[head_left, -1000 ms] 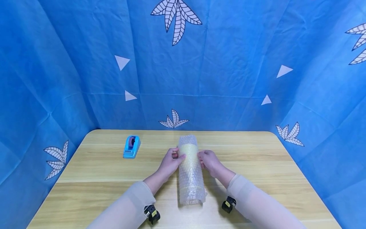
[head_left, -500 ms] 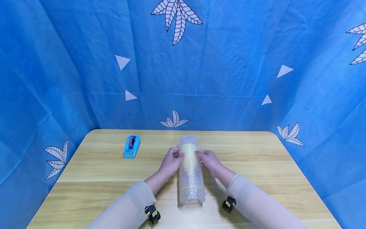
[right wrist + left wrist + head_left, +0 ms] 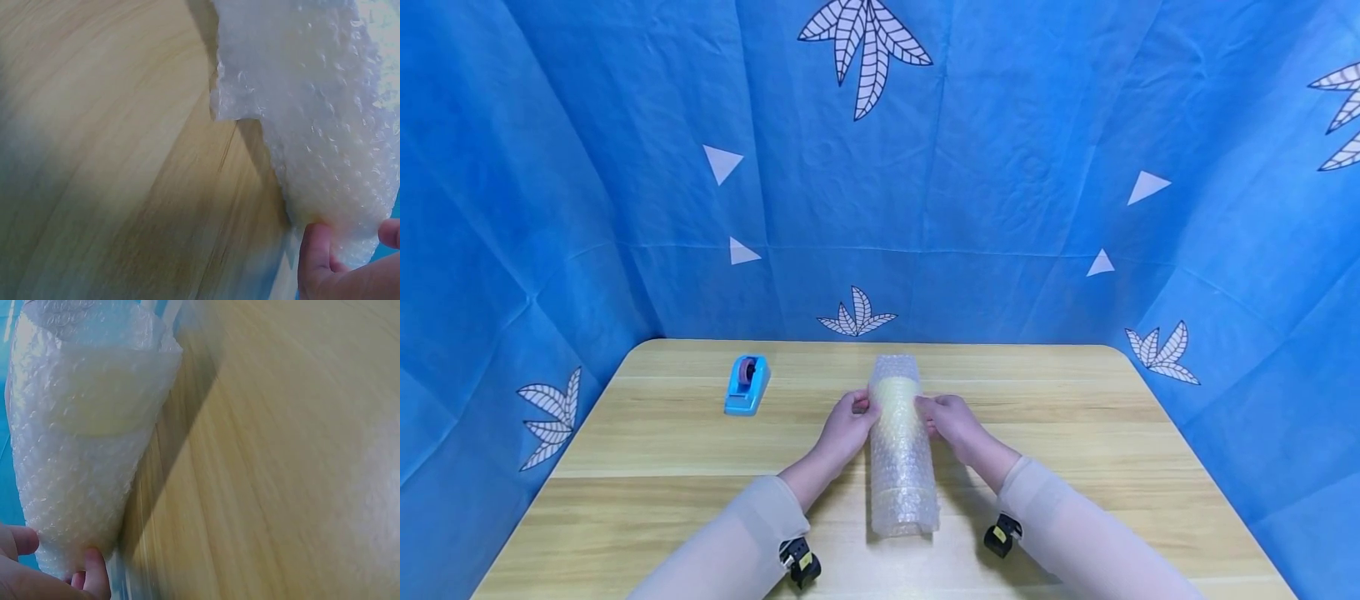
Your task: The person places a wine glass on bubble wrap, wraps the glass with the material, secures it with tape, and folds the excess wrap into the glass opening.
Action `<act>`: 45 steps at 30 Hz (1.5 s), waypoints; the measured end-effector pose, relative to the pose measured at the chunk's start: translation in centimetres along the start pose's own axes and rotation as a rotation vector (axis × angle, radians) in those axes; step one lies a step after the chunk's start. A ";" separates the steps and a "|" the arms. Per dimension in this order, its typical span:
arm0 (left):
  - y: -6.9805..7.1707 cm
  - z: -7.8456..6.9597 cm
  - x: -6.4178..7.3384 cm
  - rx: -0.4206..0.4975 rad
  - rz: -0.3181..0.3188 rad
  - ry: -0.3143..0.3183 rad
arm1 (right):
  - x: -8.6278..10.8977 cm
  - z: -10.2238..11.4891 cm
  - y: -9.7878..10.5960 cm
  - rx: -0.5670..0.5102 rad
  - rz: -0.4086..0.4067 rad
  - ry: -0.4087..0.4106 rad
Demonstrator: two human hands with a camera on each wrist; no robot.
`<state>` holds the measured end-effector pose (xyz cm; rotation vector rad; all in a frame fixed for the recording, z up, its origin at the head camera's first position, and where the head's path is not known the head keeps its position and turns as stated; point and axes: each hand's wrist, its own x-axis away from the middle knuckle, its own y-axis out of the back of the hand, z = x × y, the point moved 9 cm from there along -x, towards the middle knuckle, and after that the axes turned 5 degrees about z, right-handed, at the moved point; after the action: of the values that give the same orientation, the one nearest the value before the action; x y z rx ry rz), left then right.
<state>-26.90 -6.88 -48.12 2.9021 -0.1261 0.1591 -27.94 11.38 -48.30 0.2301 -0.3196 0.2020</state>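
Note:
A cylinder-shaped bundle of clear bubble wrap (image 3: 901,467), pale yellow showing through it, lies lengthwise at the middle of the table. My left hand (image 3: 844,429) grips its left side toward the far end, thumb near the top and fingers curled at the side. Opposite, my right hand (image 3: 955,427) holds the right side between thumb and fingers. In the left wrist view the wrap (image 3: 75,481) fills the left part, with a yellowish patch inside. The right wrist view shows a loose stepped edge on the bubble wrap (image 3: 312,125). What lies inside is blurred by the wrap.
A blue tape dispenser (image 3: 747,386) with a roll of tape stands at the far left of the wooden table (image 3: 1075,433). Blue cloth (image 3: 1000,167) with white leaf and triangle prints hangs behind and on both sides. A small black camera sits at each wrist.
The left thumb has slid slightly left over the bubble wrap, toward its side. The right fingertips have shifted a little on the wrap. The bundle stays nearly in place.

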 end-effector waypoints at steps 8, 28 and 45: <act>0.0 0.2 0.2 0.014 0.017 0.007 | 0.1 0.0 0.1 0.000 0.002 0.006; -0.1 0.4 0.1 0.073 0.049 0.030 | 0.1 0.4 -0.2 0.012 0.065 0.016; -0.1 0.5 0.0 0.083 0.051 0.017 | 0.0 0.3 -0.4 0.016 0.096 0.025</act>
<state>-26.86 -6.93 -48.58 2.9810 -0.1947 0.2018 -27.92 10.90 -48.07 0.2284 -0.3045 0.3022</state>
